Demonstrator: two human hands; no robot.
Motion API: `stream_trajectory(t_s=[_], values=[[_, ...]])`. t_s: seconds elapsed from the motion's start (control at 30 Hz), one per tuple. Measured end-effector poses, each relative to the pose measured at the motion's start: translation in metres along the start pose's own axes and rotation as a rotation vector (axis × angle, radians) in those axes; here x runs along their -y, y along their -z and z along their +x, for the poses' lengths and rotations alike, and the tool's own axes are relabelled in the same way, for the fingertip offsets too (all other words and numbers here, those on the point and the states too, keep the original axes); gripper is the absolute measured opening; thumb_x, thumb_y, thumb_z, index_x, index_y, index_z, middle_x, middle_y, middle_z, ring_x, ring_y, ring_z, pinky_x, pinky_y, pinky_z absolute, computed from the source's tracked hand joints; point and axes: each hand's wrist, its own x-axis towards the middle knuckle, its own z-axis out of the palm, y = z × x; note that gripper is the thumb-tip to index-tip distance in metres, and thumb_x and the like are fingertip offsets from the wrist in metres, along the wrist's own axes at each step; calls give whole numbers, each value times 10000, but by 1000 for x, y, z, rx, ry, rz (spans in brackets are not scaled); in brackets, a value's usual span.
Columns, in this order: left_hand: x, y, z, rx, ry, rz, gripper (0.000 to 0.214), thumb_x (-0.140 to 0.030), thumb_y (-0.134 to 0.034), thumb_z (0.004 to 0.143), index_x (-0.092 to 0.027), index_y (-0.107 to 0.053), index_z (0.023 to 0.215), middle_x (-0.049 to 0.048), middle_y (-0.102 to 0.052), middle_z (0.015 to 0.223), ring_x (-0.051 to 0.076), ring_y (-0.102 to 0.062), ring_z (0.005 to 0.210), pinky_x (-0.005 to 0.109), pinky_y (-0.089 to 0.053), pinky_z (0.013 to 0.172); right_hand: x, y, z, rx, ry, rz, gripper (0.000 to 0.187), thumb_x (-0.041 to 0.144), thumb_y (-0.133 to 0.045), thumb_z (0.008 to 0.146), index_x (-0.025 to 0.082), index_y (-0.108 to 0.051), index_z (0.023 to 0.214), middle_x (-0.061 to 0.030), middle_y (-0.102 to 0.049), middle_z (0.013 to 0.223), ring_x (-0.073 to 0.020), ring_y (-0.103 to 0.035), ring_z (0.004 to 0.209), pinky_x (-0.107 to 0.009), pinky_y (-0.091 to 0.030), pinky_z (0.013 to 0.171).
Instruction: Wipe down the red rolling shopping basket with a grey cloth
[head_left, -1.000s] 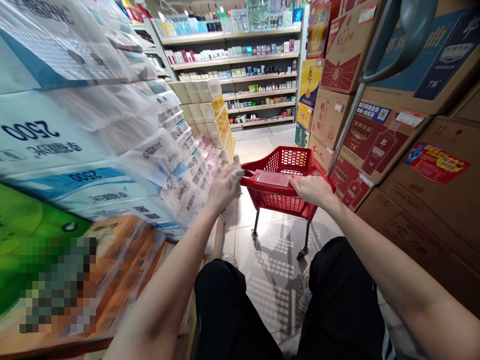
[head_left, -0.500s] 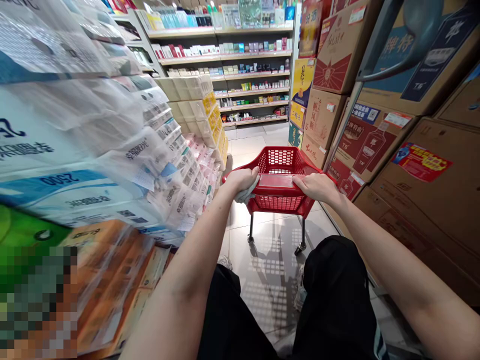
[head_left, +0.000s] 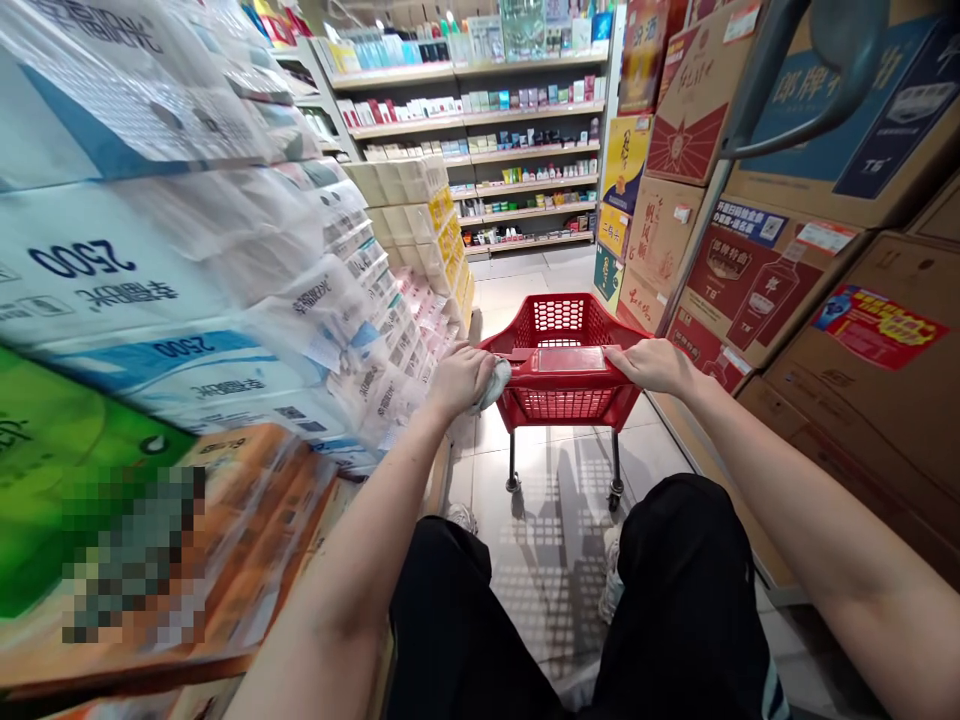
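Observation:
A red plastic shopping cart [head_left: 564, 322] on small wheels stands on the tiled aisle floor just ahead of my legs. My left hand [head_left: 459, 378] is closed on the left end of its handle, with a grey-white cloth [head_left: 494, 383] bunched between palm and handle. On the right end of the same handle my right hand [head_left: 651, 364] is wrapped shut. The basket looks empty as far as I can see into it.
Stacked packs of tissue and toilet paper [head_left: 187, 270] crowd the left side. Cardboard liquor cartons [head_left: 787, 260] are piled high on the right. Shelves of small goods [head_left: 487, 130] close the aisle's far end. The tiled floor [head_left: 525, 275] runs between them.
My left hand came from beside the tissue packs onto the cart handle with the cloth. The cart has rolled slightly and now sits straight in front of me.

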Motion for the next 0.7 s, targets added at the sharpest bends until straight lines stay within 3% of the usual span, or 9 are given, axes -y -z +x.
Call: stream_trajectory(t_s=[0.13,0.23,0.3,0.43,0.57,0.7], values=[[2,8,25,283,142,103,628,-437,-178,950,-154,-683,705,106,-704,795,224,-642,789,337,-436,753,1,1,4,11,1,73,763,564,-61,940,186,-711,806,-83,-711,795,-198,-655,797,-246,-375,599],[-8,9,38,457,189,119,560,-464,-268,912,-143,-704,769,127,-713,863,250,-651,785,323,-422,674,-2,3,3,35,-10,115,754,589,-78,930,191,-707,811,-74,-705,760,-192,-648,773,-239,-365,583],[-15,10,39,491,180,87,528,-452,-296,903,-142,-710,795,128,-713,888,255,-654,798,319,-415,668,-5,6,1,58,-33,141,760,606,-84,922,190,-707,798,-74,-703,751,-195,-644,773,-239,-365,587],[-29,10,22,361,171,74,599,-466,-242,925,-139,-709,740,120,-711,824,240,-649,772,312,-394,638,-10,10,1,96,-75,196,755,618,-100,911,198,-707,753,-70,-701,733,-196,-637,761,-247,-363,590],[-41,8,-1,97,210,130,652,-422,-181,952,-144,-680,639,106,-675,671,197,-619,647,308,-365,615,-10,4,4,50,-185,205,697,597,-156,908,200,-706,748,-78,-713,818,-209,-639,769,-262,-372,606],[-54,0,-17,-180,215,102,524,-311,-258,944,-156,-633,611,88,-639,631,183,-582,625,335,-373,680,-1,-1,6,-77,-328,231,606,543,-203,916,208,-706,864,-93,-711,954,-244,-639,866,-292,-397,671]])
